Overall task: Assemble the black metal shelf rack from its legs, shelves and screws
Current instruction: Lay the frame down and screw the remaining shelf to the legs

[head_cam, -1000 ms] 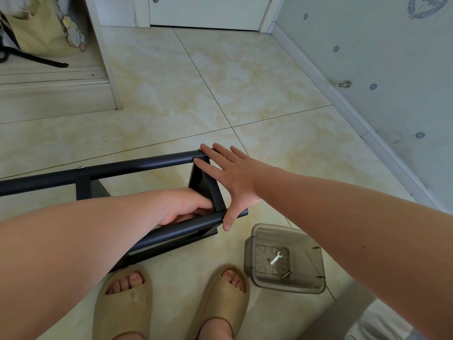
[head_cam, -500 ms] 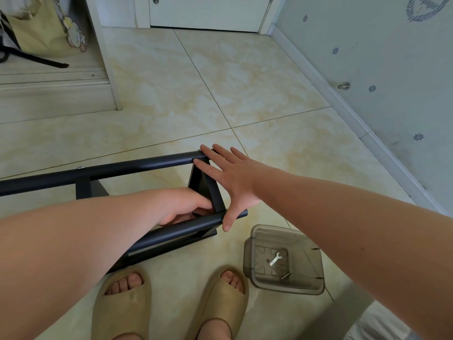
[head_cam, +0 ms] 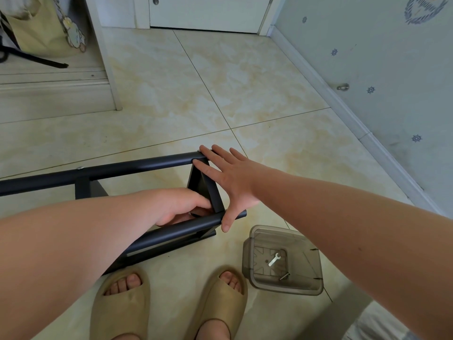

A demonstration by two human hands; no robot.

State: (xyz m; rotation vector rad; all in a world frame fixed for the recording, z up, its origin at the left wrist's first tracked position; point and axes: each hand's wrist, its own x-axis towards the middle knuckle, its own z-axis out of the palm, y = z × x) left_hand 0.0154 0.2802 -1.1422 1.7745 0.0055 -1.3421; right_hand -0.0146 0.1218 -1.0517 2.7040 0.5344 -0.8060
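Lying on its side, the black rack (head_cam: 147, 165) is resting on the tiled floor (head_cam: 220, 82). The right hand (head_cam: 228, 182) is pressing flat against its end shelf (head_cam: 198, 182), fingers (head_cam: 220, 152) spread wide, thumb over the near leg (head_cam: 181, 229). The left hand (head_cam: 181, 204) is reaching inside the frame, fingers curled; whether it is holding anything cannot be told.

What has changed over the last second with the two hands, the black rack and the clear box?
Nothing visibly changed. The right hand still lies flat against the end of the black rack, the left hand stays curled inside its frame, and the clear box with the small wrench sits where it was.
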